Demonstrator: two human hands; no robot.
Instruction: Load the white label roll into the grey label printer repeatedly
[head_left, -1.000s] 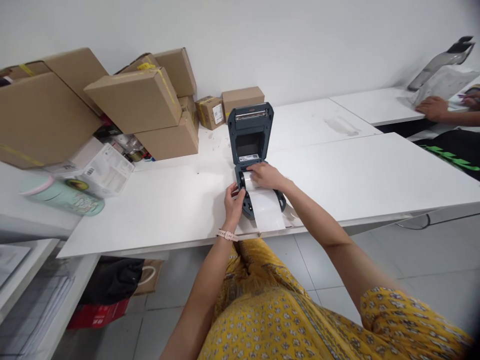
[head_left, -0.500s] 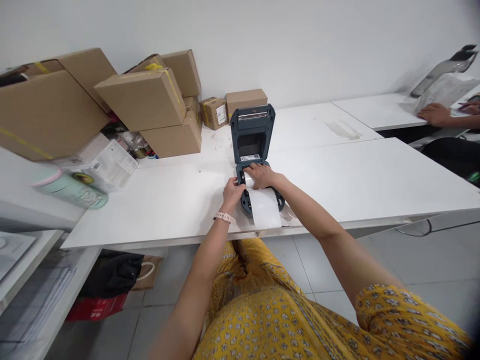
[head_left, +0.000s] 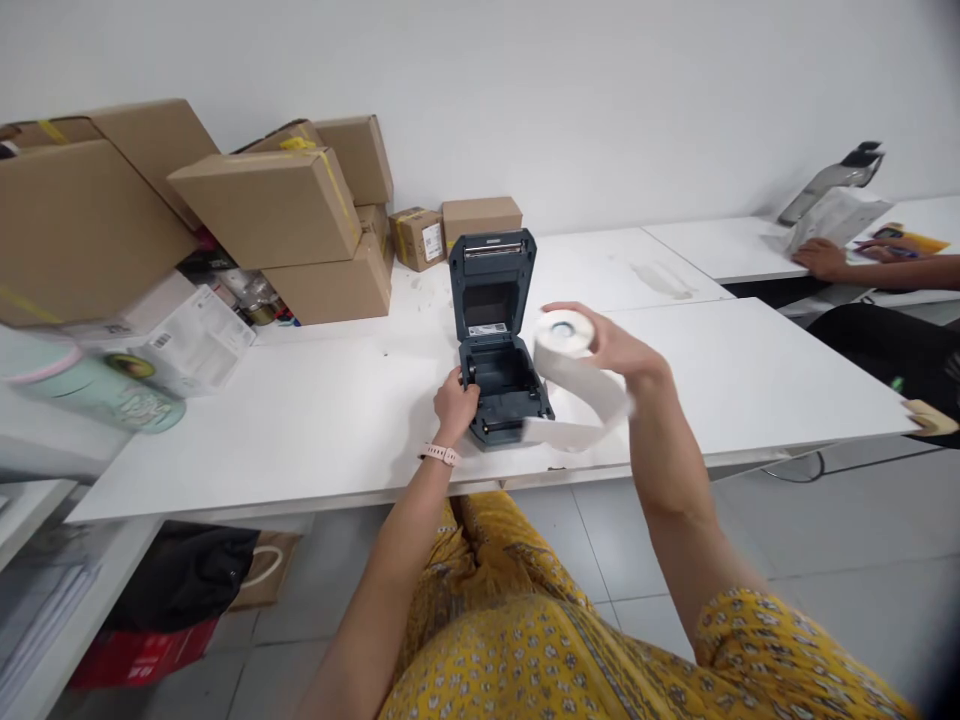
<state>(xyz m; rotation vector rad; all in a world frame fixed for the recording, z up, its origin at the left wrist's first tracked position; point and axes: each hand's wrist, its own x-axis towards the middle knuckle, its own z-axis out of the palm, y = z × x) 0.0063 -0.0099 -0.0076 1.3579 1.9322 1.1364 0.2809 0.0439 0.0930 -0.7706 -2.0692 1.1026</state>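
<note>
A dark grey label printer [head_left: 499,375] stands on the white table with its lid [head_left: 493,285] tipped up and its roll bay bare. My left hand [head_left: 456,403] grips the left edge of the printer's body, thumb over the rim. To the right of the printer and above the table, my right hand [head_left: 619,345] is closed around a white label roll [head_left: 564,333], its core facing up. A loose strip of labels [head_left: 577,432] hangs from the roll and curls back across the printer's front edge, blurred by motion.
Cardboard boxes [head_left: 270,205] are stacked at the back left, beside a mint bottle [head_left: 112,385] and a white carton [head_left: 199,340]. At the right, a co-worker's hand [head_left: 821,258] rests by a white packet [head_left: 840,215]. The table's front edge [head_left: 375,497] runs near my body.
The label roll has come up out of the printer's bay in my right hand and moved right, trailing its strip. My left hand stays at the printer's left side. The view has shifted slightly.
</note>
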